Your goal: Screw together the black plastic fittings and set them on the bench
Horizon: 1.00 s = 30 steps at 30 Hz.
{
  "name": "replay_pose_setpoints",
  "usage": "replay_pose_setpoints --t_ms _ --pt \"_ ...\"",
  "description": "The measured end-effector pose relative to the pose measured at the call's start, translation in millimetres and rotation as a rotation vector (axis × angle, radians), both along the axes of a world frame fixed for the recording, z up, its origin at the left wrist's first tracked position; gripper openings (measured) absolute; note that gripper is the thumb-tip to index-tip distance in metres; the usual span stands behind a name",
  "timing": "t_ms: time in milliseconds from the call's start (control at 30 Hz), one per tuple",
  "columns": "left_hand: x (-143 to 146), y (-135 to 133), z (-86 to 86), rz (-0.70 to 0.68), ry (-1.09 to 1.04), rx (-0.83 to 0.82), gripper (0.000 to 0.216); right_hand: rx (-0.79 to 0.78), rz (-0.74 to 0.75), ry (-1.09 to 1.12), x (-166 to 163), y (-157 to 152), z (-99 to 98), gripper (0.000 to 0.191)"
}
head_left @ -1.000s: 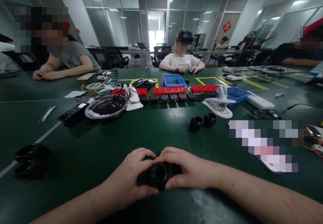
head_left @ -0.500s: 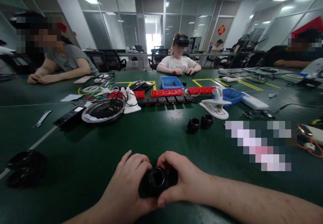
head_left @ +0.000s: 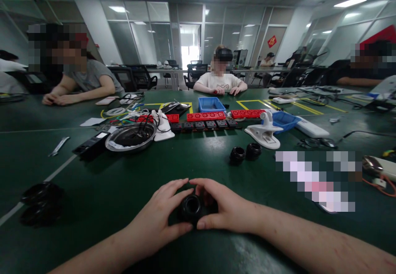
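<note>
A small black round threaded fitting [head_left: 191,208] with a hollow middle sits low over the green table [head_left: 130,183], close to me. My left hand [head_left: 161,216] grips its left side with thumb below and fingers arched above. My right hand [head_left: 222,208] grips the right side the same way, and the fingertips of both hands nearly meet over the top. Two more black round fittings [head_left: 246,153] lie side by side further out, apart from both hands.
A metal bowl [head_left: 130,136] with cables, red and black power strips [head_left: 204,119], a white clamp [head_left: 264,134], blue trays [head_left: 212,104] and a wrench [head_left: 58,146] lie across the table. Black parts [head_left: 38,204] sit at the left. Other people sit around it.
My hands and the black fitting stayed together near the table's front edge; the fingers shifted around the fitting, and the view tilted slightly.
</note>
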<state>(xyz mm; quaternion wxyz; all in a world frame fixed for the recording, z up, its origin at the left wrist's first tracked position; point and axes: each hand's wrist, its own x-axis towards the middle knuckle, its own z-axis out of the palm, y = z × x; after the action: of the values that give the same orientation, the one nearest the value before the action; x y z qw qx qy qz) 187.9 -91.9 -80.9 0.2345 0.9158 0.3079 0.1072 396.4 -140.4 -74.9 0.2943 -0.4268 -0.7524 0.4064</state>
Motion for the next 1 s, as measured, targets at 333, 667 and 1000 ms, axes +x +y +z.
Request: replay_pose_setpoints --t_ms 333,667,1000 --pt "12 -14 1.5 0.200 -0.030 0.074 0.042 -0.030 -0.213 0.002 -14 -6 -8.4 0.050" --pt "0 -2 4.2 0.034 -0.063 -0.030 0.048 -0.017 0.110 -0.002 3 4 8.3 0.056" --pt "0 -9 16.2 0.002 -0.276 -0.205 0.053 -0.101 0.116 -0.145 3 8 12.0 0.045"
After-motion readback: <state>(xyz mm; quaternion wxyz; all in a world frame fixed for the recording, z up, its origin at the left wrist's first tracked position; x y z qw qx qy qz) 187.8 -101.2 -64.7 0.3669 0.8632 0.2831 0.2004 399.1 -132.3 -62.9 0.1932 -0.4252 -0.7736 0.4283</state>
